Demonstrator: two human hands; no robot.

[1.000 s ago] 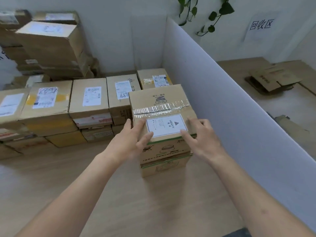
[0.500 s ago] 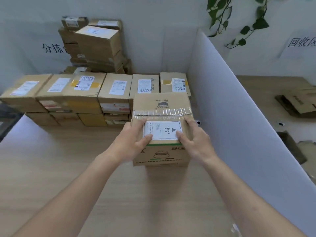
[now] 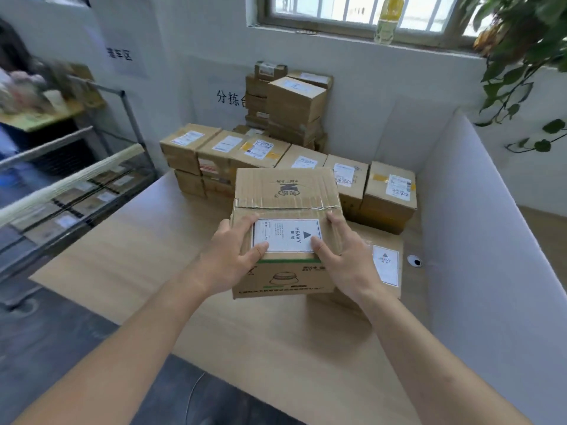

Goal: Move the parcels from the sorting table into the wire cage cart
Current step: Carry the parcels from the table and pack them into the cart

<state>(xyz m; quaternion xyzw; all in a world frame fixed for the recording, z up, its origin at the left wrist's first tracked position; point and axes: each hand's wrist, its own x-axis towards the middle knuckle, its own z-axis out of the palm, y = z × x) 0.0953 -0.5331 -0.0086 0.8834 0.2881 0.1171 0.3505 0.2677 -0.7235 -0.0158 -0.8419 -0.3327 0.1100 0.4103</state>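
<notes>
Parcels point(image 3: 285, 167) sit in rows at the back of the wooden sorting table point(image 3: 132, 256). One brown box point(image 3: 288, 210) with a white HEAVY label is held just above the table. The left hand point(image 3: 228, 265) and right hand point(image 3: 349, 262) grip its two sides. The wire cage cart point(image 3: 76, 191) stands at the left.

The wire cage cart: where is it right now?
In the head view, the wire cage cart stands at the left, beside the sorting table, with labelled parcels already lying inside it.
</notes>
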